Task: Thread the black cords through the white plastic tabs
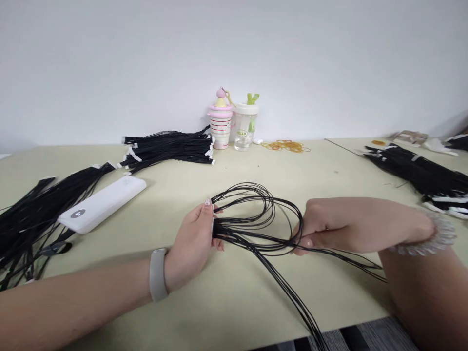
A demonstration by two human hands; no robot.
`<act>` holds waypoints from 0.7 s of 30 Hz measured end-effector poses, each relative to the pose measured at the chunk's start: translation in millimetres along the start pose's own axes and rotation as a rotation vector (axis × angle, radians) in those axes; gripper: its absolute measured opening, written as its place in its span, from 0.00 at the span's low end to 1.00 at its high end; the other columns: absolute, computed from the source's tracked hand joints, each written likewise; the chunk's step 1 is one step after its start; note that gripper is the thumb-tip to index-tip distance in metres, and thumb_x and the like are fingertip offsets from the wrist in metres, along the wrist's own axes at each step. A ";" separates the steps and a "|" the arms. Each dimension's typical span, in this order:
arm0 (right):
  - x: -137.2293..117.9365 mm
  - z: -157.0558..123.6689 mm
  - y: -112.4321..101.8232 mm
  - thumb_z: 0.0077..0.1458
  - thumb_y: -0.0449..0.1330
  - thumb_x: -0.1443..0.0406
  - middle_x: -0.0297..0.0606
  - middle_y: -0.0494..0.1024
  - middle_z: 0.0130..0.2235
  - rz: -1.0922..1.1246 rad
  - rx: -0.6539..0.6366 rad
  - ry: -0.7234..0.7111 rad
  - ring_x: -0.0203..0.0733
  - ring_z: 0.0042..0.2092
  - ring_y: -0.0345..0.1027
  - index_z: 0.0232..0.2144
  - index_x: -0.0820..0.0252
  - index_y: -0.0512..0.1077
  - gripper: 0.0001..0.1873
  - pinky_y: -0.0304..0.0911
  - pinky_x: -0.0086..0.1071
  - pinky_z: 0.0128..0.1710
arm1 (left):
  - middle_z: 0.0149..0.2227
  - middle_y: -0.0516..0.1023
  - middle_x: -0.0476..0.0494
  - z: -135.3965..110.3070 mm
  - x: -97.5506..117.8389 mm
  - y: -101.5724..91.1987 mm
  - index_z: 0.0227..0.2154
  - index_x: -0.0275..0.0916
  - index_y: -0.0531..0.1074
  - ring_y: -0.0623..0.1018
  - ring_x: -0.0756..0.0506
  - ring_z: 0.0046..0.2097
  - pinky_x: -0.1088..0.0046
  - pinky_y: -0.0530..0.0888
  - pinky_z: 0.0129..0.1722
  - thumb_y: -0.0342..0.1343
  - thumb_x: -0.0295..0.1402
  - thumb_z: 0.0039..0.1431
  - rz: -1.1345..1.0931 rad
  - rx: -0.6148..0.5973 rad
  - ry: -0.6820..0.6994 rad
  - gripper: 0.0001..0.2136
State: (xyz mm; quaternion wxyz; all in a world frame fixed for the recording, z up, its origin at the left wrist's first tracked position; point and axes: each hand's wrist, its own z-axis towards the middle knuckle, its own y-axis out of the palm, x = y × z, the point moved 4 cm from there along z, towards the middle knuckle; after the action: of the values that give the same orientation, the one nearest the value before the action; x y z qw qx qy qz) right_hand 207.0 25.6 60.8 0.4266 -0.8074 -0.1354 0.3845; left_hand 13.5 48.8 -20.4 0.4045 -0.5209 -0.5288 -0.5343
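Observation:
A bundle of thin black cables is stretched between my two hands above the table. My left hand is closed around its connector end, where a bit of white connector shows beside the palm. From there the strands curl up into loose loops and cross over each other. My right hand pinches the cables at the right side of the loops, with its fingertips together. Some strands run on past the right hand, and others hang down over the table's front edge.
A white power bank lies at left beside a pile of black cables. More cable bundles lie at the back and right. A pink-lidded cup, a clear cup and rubber bands sit near the wall.

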 end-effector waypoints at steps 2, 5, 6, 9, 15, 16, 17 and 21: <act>-2.3 -1.4 0.9 0.56 0.47 0.64 0.30 0.65 0.20 -0.034 -0.060 0.021 0.27 0.21 0.51 0.29 0.66 0.72 0.16 0.48 0.23 0.22 | 0.17 0.62 0.54 0.3 -0.4 -0.8 0.25 0.38 0.61 0.63 0.54 0.16 0.79 0.61 0.15 0.42 0.45 0.56 0.001 0.003 0.006 0.15; -6.4 0.1 0.8 0.56 0.47 0.67 0.32 0.68 0.24 0.010 -0.095 -0.002 0.29 0.26 0.58 0.31 0.66 0.71 0.14 0.54 0.23 0.28 | 0.17 0.62 0.54 0.9 -0.9 -1.1 0.25 0.38 0.61 0.63 0.54 0.16 0.79 0.61 0.16 0.42 0.45 0.57 0.013 -0.007 0.020 0.15; -7.1 1.4 0.9 0.56 0.46 0.69 0.33 0.69 0.27 0.049 -0.096 -0.018 0.30 0.29 0.61 0.33 0.66 0.71 0.13 0.56 0.23 0.31 | 0.17 0.63 0.53 1.2 -1.3 -1.3 0.25 0.38 0.61 0.63 0.54 0.16 0.79 0.61 0.15 0.42 0.45 0.57 0.014 -0.004 0.021 0.15; -3.9 7.1 4.5 0.57 0.44 0.70 0.39 0.72 0.36 0.213 -0.114 -0.024 0.33 0.37 0.66 0.41 0.67 0.69 0.15 0.59 0.26 0.39 | 0.17 0.64 0.53 1.8 -2.6 -1.4 0.26 0.38 0.62 0.63 0.54 0.16 0.79 0.61 0.15 0.42 0.45 0.56 -0.020 0.005 0.016 0.15; 1.9 29.6 16.5 0.57 0.46 0.60 0.42 0.70 0.40 0.658 -0.061 -0.048 0.35 0.38 0.67 0.42 0.67 0.67 0.18 0.63 0.31 0.40 | 0.15 0.60 0.56 -3.5 4.1 0.8 0.25 0.38 0.60 0.62 0.55 0.14 0.79 0.62 0.13 0.44 0.46 0.55 0.008 0.035 -0.010 0.15; 1.3 34.0 17.5 0.57 0.47 0.58 0.40 0.71 0.38 0.694 -0.012 -0.053 0.34 0.37 0.66 0.41 0.67 0.67 0.18 0.63 0.31 0.39 | 0.14 0.60 0.56 -5.5 6.5 1.2 0.25 0.38 0.60 0.62 0.55 0.13 0.80 0.62 0.13 0.43 0.46 0.55 0.045 0.040 -0.010 0.15; 0.2 38.1 18.4 0.56 0.48 0.57 0.39 0.71 0.36 0.706 0.037 -0.058 0.34 0.35 0.66 0.40 0.66 0.68 0.18 0.63 0.30 0.38 | 0.14 0.60 0.56 -7.5 9.3 1.8 0.25 0.38 0.60 0.62 0.55 0.13 0.80 0.61 0.12 0.43 0.46 0.55 0.078 0.039 0.006 0.16; -8.4 49.9 22.6 0.55 0.49 0.56 0.35 0.69 0.29 0.464 0.231 -0.094 0.30 0.30 0.61 0.32 0.67 0.69 0.19 0.59 0.24 0.30 | 0.14 0.62 0.56 -14.5 14.1 4.2 0.26 0.38 0.61 0.65 0.54 0.13 0.81 0.62 0.12 0.41 0.47 0.56 0.158 -0.029 0.103 0.17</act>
State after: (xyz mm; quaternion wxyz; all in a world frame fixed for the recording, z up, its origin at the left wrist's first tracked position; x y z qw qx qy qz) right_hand 162.2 36.7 30.2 0.4097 -0.7439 0.0786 0.5221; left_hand 13.9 35.7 -4.4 0.4647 -0.5386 -0.4566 -0.5343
